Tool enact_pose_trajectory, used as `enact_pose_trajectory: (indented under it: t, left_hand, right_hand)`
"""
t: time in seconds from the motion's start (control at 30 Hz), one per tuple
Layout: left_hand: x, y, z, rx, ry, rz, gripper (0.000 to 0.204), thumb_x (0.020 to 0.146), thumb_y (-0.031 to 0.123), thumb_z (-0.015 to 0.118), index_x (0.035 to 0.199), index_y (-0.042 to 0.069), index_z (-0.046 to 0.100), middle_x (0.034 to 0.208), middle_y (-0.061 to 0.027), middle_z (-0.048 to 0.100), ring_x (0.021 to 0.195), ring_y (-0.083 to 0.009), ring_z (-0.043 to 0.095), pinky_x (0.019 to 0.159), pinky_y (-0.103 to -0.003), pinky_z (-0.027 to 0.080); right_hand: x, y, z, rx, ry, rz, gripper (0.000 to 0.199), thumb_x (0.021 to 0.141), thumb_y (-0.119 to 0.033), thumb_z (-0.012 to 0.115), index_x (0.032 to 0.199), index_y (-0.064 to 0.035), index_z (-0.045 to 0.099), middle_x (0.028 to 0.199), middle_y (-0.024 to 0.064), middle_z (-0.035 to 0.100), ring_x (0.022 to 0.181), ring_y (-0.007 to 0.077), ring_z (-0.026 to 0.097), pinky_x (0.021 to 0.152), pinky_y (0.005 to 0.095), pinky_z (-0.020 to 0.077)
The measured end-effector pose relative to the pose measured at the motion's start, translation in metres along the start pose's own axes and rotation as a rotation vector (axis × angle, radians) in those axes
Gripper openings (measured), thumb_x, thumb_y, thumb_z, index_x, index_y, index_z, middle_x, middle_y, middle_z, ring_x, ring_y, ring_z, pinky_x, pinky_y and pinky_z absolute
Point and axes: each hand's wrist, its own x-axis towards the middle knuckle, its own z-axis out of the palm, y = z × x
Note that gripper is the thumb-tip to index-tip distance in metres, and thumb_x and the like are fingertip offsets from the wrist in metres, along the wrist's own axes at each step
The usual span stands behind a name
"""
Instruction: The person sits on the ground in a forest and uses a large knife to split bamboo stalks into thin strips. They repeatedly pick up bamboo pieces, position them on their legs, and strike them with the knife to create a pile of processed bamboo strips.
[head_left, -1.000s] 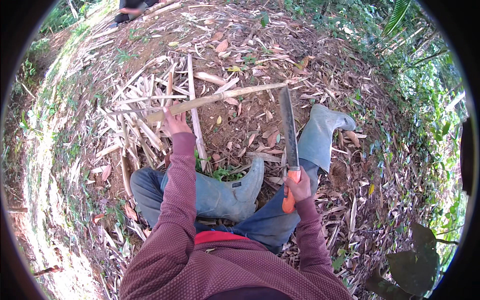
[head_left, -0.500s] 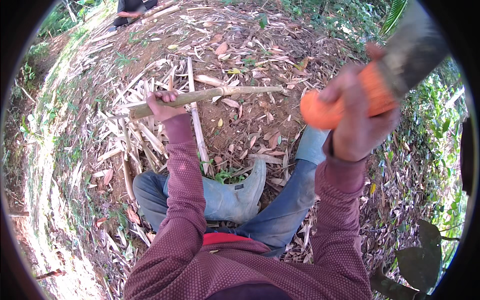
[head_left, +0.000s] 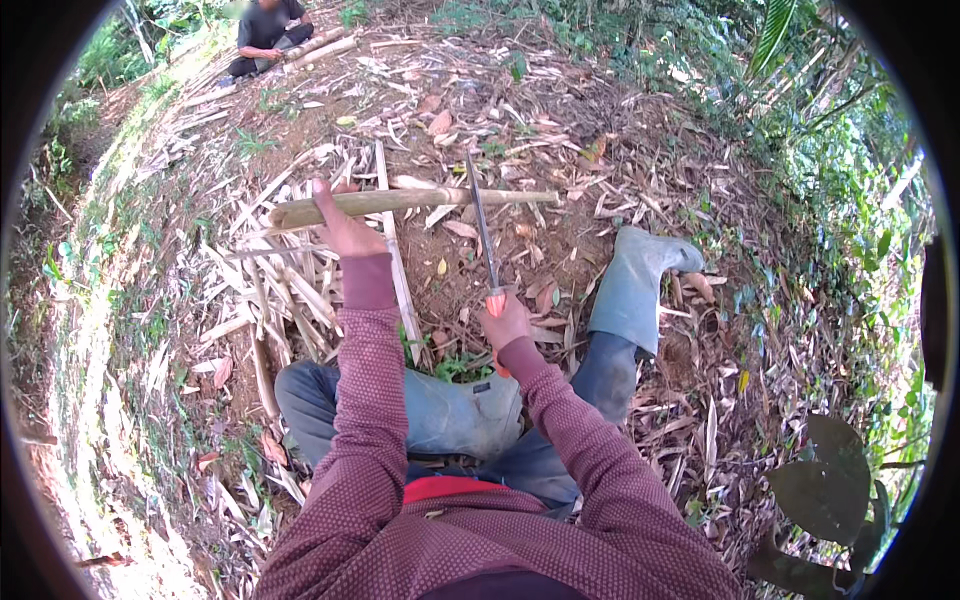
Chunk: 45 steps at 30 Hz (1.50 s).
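My left hand (head_left: 350, 228) grips a pale wooden pole (head_left: 415, 199) near its thicker left end. The thumb lies over the near side, and the other fingers are mostly hidden behind the wood. The pole runs roughly level from left to right and tapers at its right end. Closed round the orange handle of a machete (head_left: 483, 225) is my right hand (head_left: 507, 322). The narrow, dark blade points away from me and crosses the pole right of its middle. Whether the edge has bitten into the wood cannot be made out.
Split wood strips (head_left: 295, 285) lie piled beyond my left knee, beside a long pale strip (head_left: 398, 260). My rubber boots (head_left: 627, 290) rest on leaf-strewn soil. At the far left a person (head_left: 268, 35) sits beside some poles. Green undergrowth (head_left: 800, 170) borders the right side.
My right hand has swung the machete down and leftward from its raised place at upper right onto the pole. My right leg has shifted outward. The left hand's hold has turned, thumb now upward.
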Motion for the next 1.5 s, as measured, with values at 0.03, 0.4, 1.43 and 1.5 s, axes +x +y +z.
enact_pose_trajectory:
  t: [0.03,0.4,1.43,1.5]
  left_hand:
    - [0.007,-0.005,-0.014,-0.037,0.069,-0.017,0.035,0.089,0.039,0.051,0.103,0.009,0.043,0.085,-0.0066,0.05,0.083,-0.0187,0.049,0.081,-0.04,0.043]
    - [0.019,-0.034,-0.031,-0.212,0.035,-0.099,0.02,0.081,0.028,0.055,0.083,0.009,0.049,0.053,0.0035,0.031,0.046,-0.0097,0.032,0.049,-0.025,0.033]
    - [0.014,-0.083,0.01,0.162,-0.497,0.002,0.009,0.085,0.002,0.056,0.087,0.005,0.047,0.061,-0.0011,0.047,0.046,-0.0101,0.045,0.041,-0.024,0.039]
    - [0.045,-0.068,0.01,0.168,-0.588,0.038,0.011,0.084,0.005,0.058,0.089,0.005,0.048,0.066,-0.0027,0.051,0.052,-0.011,0.049,0.048,-0.024,0.044]
  right_hand:
    - [-0.006,-0.009,0.011,0.059,-0.01,0.009,0.034,0.069,-0.02,0.064,0.093,0.0011,0.053,0.08,0.0158,0.06,0.078,0.0284,0.061,0.072,0.0381,0.0467]
    - [-0.009,-0.13,-0.135,0.359,-0.017,-0.295,0.026,0.074,-0.007,0.062,0.096,0.0017,0.05,0.075,0.0081,0.057,0.063,0.0137,0.057,0.057,0.0285,0.0481]
    - [-0.014,0.052,-0.07,-0.451,-0.431,0.08,0.041,0.069,-0.024,0.062,0.099,0.0019,0.052,0.081,0.0236,0.062,0.082,0.0411,0.06,0.073,0.0449,0.0483]
    - [-0.027,0.035,-0.071,-0.309,-0.378,0.078,0.041,0.069,-0.025,0.061,0.1,0.0007,0.051,0.082,0.0235,0.063,0.084,0.0415,0.06,0.075,0.0451,0.0486]
